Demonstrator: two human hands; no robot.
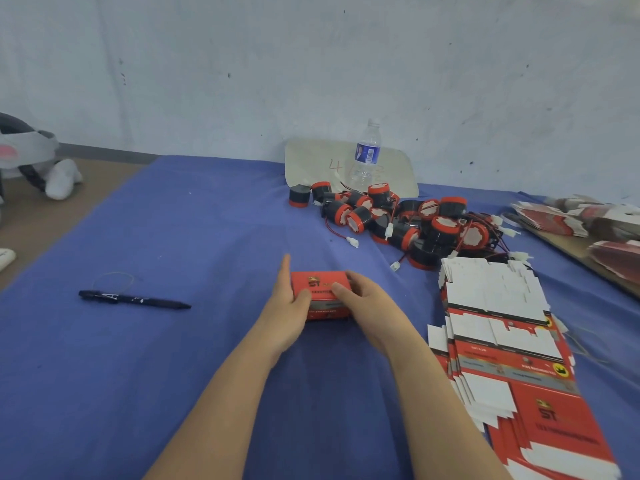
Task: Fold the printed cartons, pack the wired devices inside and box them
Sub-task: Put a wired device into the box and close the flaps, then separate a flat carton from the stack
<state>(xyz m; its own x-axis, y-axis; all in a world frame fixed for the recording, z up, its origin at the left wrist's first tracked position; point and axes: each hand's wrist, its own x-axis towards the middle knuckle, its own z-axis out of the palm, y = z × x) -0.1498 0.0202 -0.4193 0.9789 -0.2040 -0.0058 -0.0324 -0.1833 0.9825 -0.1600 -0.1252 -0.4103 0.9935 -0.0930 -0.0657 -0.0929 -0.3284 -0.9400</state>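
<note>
One blue cloth (173, 375) is spread over the work surface. At far left, off the cloth, a grey-white soft object (31, 157) is partly cut off by the frame edge. A black pen (135, 299) is laid flat on the left of the cloth, with a thin wire loop (114, 280) just behind it.

At centre, a closed red carton (320, 289) rests on the cloth between both hands. The left hand (289, 299) is set flat against the carton's left end, fingers straight, thumb laid on the top face. The right hand (360, 296) is curled over the carton's right end and grips it.

Behind, a white board (311, 161) marked "4" is propped at the wall, with a bottle (367, 154) upright before it. A heap of red-and-black devices (415, 220) with trailing wires is noted right of centre. A fanned stack of flat blanks (502, 341) lies just right of the right hand. More bundles (588, 216) are seen at far right.
</note>
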